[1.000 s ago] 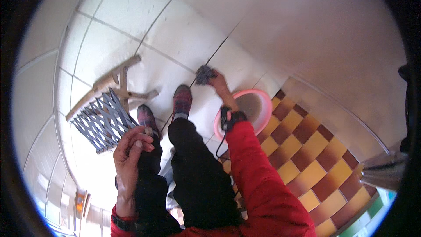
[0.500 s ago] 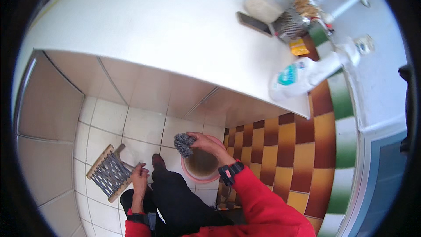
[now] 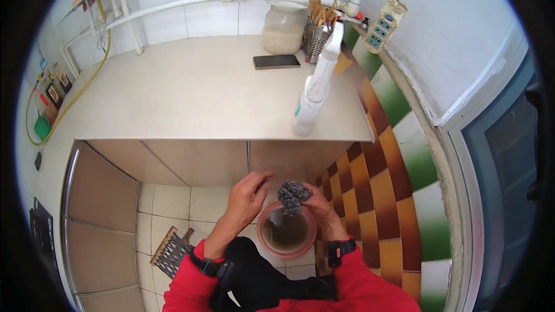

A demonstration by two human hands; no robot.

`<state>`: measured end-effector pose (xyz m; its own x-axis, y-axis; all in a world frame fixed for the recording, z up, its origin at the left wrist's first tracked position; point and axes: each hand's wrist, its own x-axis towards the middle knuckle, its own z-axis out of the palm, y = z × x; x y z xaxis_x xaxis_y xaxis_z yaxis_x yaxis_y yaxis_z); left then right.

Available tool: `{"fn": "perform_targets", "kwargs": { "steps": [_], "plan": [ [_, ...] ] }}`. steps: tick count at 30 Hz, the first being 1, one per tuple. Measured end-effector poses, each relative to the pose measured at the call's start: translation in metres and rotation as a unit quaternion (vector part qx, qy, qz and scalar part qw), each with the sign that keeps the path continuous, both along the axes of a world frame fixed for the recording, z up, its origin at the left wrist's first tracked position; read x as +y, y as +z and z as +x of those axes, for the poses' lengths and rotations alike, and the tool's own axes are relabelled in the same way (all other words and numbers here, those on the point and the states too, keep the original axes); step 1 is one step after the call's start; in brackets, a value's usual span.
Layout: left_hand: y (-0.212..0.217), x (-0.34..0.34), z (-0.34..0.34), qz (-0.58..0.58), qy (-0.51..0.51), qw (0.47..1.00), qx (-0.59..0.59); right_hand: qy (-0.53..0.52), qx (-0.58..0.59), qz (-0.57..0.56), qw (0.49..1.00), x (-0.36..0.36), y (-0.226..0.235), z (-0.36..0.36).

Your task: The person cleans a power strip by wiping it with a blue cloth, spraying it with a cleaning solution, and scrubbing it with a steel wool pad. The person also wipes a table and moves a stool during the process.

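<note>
My right hand [image 3: 317, 203] grips a crumpled, speckled grey cloth [image 3: 293, 195], holding it above the far rim of a pink basin [image 3: 262, 232]. Murky brownish water [image 3: 284, 232] fills the basin, which sits on the floor by the tiled wall. To the left of the cloth, my left hand [image 3: 247, 197] is raised in front of the cabinet doors, its fingers loosely bent and apart, with nothing seen in them. A gap separates it from the cloth.
A low folding stool [image 3: 171, 252] with a woven strap seat stands at lower left. On the white counter [image 3: 191, 92] above my hands are a white spray bottle [image 3: 317, 89] near the edge, a phone [image 3: 276, 62], a glass jar [image 3: 283, 29] and a metal utensil holder [image 3: 315, 42].
My left hand has risen from beside the stool to near the cloth. My right hand still holds the cloth over the basin. The view has tilted up, showing more counter and wall.
</note>
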<state>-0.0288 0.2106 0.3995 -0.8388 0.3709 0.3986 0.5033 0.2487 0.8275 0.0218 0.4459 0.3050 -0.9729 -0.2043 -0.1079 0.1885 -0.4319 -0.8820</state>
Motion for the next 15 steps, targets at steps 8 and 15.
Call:
{"fn": "perform_targets", "kwargs": {
  "steps": [8,15],
  "plan": [
    [0.037,0.083,-0.054,-0.030,0.006,0.999,0.027,-0.254,0.212,0.172,0.928,0.076,0.005,-0.021],
    [0.041,0.115,-0.076,-0.109,-0.039,0.993,0.027,-0.391,0.206,-0.060,0.895,0.114,0.046,-0.111]
  ]
}}
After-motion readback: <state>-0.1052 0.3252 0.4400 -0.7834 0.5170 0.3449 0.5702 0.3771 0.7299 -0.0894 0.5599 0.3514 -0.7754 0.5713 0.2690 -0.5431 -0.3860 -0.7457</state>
